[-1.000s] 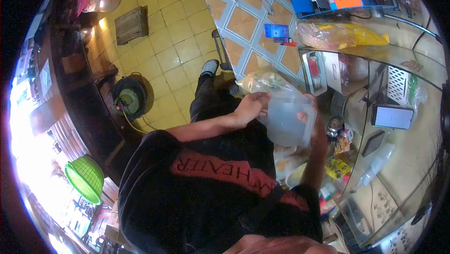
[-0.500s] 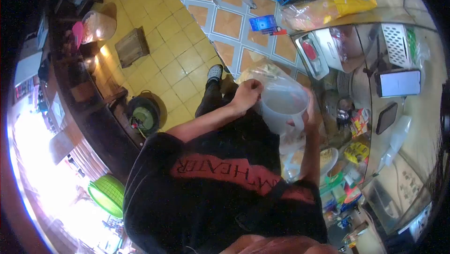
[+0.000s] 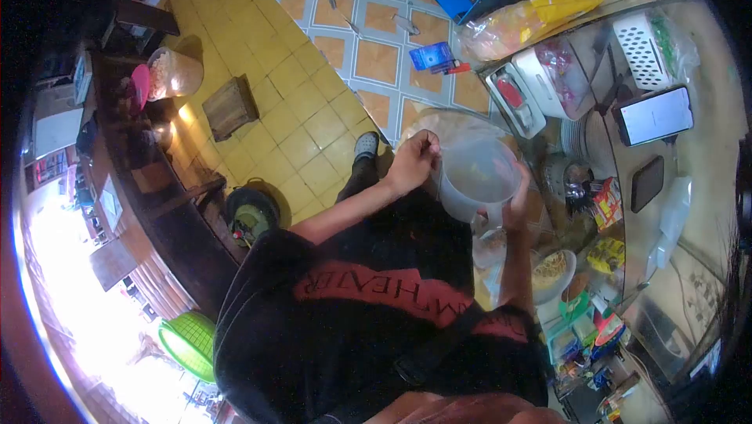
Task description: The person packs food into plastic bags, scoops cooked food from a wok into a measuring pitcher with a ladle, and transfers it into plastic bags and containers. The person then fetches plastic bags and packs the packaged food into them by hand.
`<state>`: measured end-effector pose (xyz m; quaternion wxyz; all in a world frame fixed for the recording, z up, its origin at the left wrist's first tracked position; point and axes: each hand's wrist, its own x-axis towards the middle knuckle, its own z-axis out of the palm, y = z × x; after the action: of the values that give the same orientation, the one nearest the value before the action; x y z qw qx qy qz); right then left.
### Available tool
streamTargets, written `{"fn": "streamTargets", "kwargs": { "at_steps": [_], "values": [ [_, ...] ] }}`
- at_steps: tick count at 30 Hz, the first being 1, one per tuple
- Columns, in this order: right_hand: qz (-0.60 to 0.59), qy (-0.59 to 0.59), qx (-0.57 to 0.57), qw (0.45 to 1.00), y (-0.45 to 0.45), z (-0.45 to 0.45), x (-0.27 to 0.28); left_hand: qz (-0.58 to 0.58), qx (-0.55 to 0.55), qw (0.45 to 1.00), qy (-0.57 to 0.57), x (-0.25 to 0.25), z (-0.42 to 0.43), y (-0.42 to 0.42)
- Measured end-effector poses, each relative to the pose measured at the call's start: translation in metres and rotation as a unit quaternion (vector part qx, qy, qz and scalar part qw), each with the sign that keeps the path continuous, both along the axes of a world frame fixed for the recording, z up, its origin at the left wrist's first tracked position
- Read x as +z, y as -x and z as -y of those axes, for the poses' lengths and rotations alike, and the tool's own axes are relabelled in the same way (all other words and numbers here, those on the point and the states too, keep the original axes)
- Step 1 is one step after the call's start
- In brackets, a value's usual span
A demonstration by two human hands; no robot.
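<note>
My right grip [image 3: 517,201] is clamped round the right side of this cloudy translucent plastic jug [image 3: 467,183], held up by the near end of the orange-and-grey patterned table [image 3: 376,56]. Left grip [image 3: 413,164]'s curled by its rim, can't tell if pinching. Probably light, slightly slippery; I'd grab the handle.

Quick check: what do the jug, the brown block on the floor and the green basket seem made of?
Jug: probably plastic, smooth and cloudy, since it looks translucent.
Brown block: likely wood, matte, given its uneven brown surface.
Green basket: apparently plastic, smooth-looking, with evenly coloured mesh.
</note>
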<state>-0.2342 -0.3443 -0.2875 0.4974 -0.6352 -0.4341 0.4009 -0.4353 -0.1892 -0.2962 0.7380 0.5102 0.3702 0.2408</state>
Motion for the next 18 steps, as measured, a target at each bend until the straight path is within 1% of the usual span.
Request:
{"fn": "streamTargets", "kwargs": {
  "at_steps": [1,2,4,5,6,7,8,9,11,13,15,16,17,18],
  "values": [
    [-0.051,0.002,-0.026,0.998,0.001,0.004,-0.002,0.008,0.009,1.000,-0.010,0.002,0.002,0.001],
    [-0.049,-0.002,-0.026,0.998,0.000,0.008,-0.004,0.017,0.019,0.999,-0.020,0.003,0.003,0.002],
    [0.068,-0.056,-0.036,0.996,0.004,0.008,0.002,0.018,0.017,0.999,-0.022,0.006,0.005,0.004],
    [0.068,-0.060,-0.034,0.995,0.006,0.007,0.005,0.018,0.017,0.999,-0.022,0.006,0.005,0.006],
    [0.071,-0.138,-0.037,0.987,0.011,-0.002,0.023,0.018,0.019,0.999,-0.028,0.007,0.005,0.008],
    [0.073,-0.214,-0.040,0.973,0.017,-0.012,0.041,0.017,0.017,1.000,0.013,0.006,0.005,0.010],
    [0.071,-0.220,-0.037,0.972,0.021,-0.023,0.059,0.016,0.015,0.998,0.054,0.005,0.005,0.012],
    [0.092,-0.205,-0.040,0.974,0.025,-0.035,0.078,0.015,0.017,0.999,0.048,0.002,0.006,0.013],
    [0.111,-0.196,-0.044,0.973,0.039,-0.063,0.083,0.031,0.026,0.994,0.097,-0.004,0.008,0.013],
    [0.176,-0.333,-0.102,0.921,0.055,-0.117,0.076,0.041,0.009,0.997,0.068,0.001,0.010,0.015],
    [0.238,-0.304,-0.032,0.922,0.062,-0.158,0.072,0.020,0.045,0.995,0.086,0.014,0.012,0.015],
    [0.244,-0.275,-0.024,0.930,0.068,-0.180,0.061,0.008,0.036,0.993,0.110,0.011,0.012,0.015],
    [0.249,-0.245,-0.015,0.937,0.075,-0.198,0.045,0.010,0.040,0.994,0.101,0.005,0.014,0.015],
    [0.260,-0.178,0.009,0.949,0.081,-0.213,0.035,0.041,0.034,0.992,0.117,-0.004,0.016,0.016]
  ]
}}
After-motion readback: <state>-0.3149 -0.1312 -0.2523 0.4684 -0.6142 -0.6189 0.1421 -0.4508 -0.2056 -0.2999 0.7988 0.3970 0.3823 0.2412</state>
